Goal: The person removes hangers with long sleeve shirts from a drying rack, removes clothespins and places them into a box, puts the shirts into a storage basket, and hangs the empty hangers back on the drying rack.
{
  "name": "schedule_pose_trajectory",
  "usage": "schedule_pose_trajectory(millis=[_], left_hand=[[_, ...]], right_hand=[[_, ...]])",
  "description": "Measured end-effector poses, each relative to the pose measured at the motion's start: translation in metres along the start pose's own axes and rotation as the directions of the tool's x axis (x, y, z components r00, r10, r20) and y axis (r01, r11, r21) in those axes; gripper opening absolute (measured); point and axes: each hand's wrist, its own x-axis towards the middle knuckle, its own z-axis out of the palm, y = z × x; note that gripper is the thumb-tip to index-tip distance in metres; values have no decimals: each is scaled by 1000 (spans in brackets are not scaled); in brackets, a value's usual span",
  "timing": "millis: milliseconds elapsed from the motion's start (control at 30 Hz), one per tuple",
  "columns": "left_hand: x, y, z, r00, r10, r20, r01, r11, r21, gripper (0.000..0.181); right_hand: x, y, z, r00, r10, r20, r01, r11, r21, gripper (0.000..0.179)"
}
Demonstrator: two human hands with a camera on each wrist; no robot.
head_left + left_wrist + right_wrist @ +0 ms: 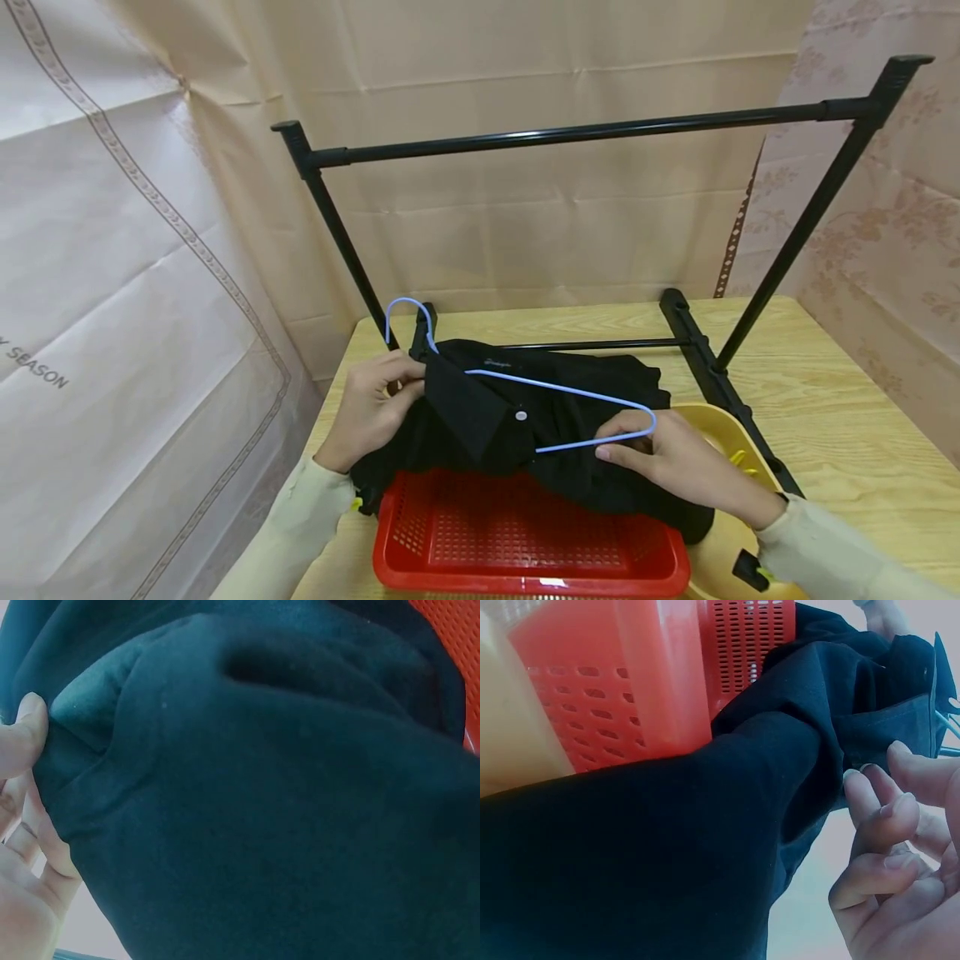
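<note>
A black collared button-up shirt [465, 408] lies bunched over a red basket, a white button showing at its front. A blue clothes hanger [558, 386] is partly inside its collar, the hook sticking out at the left and the right end lying over the cloth. My left hand [378, 404] pinches the shirt beside the collar, just under the hook; in the left wrist view the thumb presses the dark cloth [255, 795]. At the right end of the hanger, my right hand [652, 446] holds the lower bar between thumb and finger, fingertips right at the shirt.
The red basket [525, 582] stands at the table's front, with a yellow basket [705, 412] beside it on the right. Behind rises a black garment rack [562, 136], its feet on the wooden table [847, 433]. Curtain-like sheets [525, 242] surround the table.
</note>
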Motion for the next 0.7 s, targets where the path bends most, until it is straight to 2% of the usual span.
schedule_pose_trajectory(millis=[300,533,700], left_hand=[[0,-2,0,1000,-10,12,10,1000,10,25],[-1,-2,2,1000,7,-2,-7,1000,20,29],[-3,-2,2,1000,9,-11,-9,1000,20,30]], right_hand=[[3,-3,-18,999,-3,-54,1,999,-42,26],[2,-11,-43,995,35,-92,-41,997,-62,20],[4,-16,-56,992,6,-123,-9,1000,-27,25]])
